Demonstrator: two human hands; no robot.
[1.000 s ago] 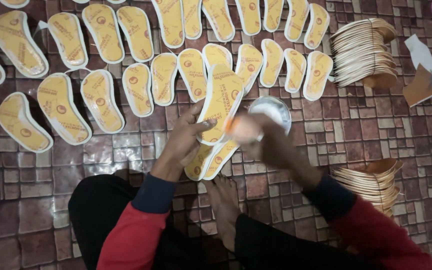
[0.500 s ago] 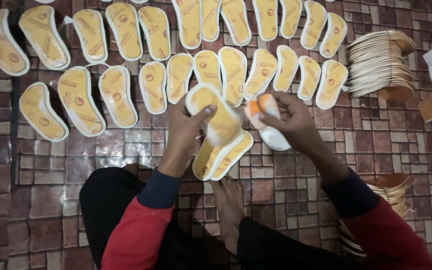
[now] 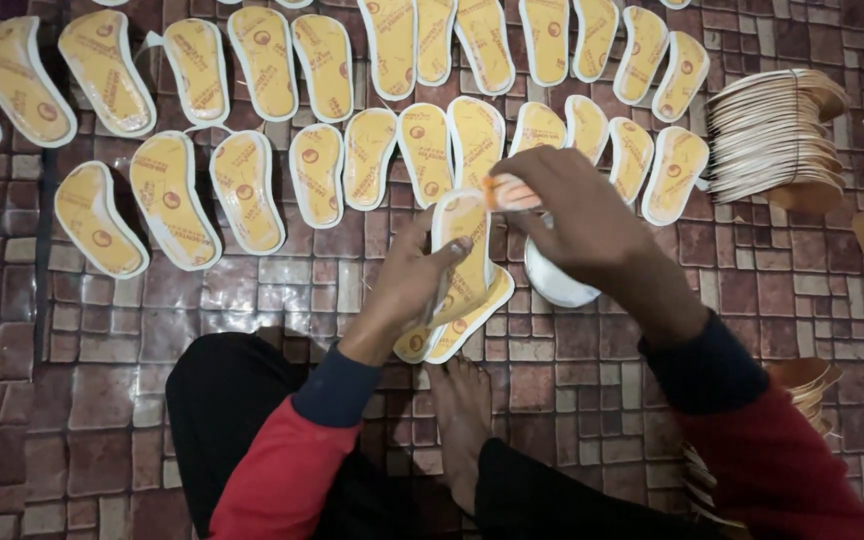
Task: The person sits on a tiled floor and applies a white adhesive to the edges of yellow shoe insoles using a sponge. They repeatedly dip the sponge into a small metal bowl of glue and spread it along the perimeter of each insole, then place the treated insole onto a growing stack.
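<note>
The fingers (image 3: 452, 258) of the left hand (image 3: 407, 290) are clamped around a yellow insole (image 3: 464, 250) with a white rim, held tilted above the floor, thumb across its face; two more insoles (image 3: 472, 320) lie under it, fanned toward five o'clock. The right hand (image 3: 577, 215), just at two o'clock of the held piece, pinches a small orange applicator (image 3: 505, 192) with fingers drawn together, its tip touching the insole's upper end. Beneath that wrist sits a white bowl (image 3: 557, 285) on the brick-patterned floor (image 3: 252, 400). Farther out, from nine to one o'clock, rows of laid-out insoles (image 3: 242, 190) lie face up, which suggests much of the batch is treated. At two o'clock a stack of insoles (image 3: 772, 140) looks untouched, so plenty seems left.
</note>
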